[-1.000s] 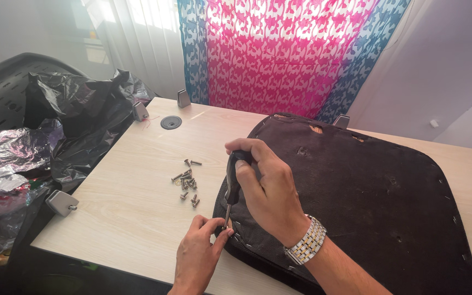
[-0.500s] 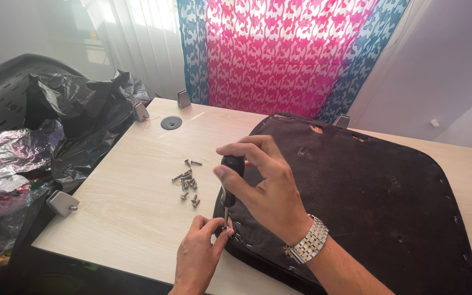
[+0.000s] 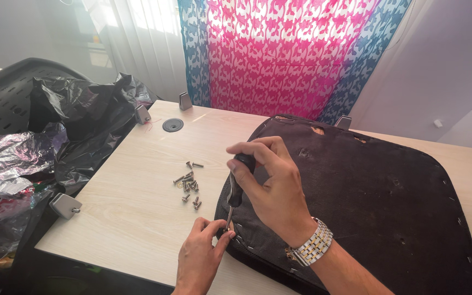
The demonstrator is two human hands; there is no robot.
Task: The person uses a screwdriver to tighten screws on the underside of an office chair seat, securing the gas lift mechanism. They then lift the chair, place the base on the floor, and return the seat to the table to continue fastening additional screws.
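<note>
At the near edge of the dark seat pad, which lay flat on the light wooden table, the right hand was wrapped closed round a black-handled screwdriver, tip down at the pad's rim. Left hand pinched right at the tip. I'd say keep the shaft upright and the tip steadied so it doesn't slip. Compared with half a second earlier, the right fingers had closed back around the handle. Loose screws sat nearby.

Right hand raised, fingers curled in a grip, wrist bent — left hand low beneath it, fingertips pinched together.
</note>
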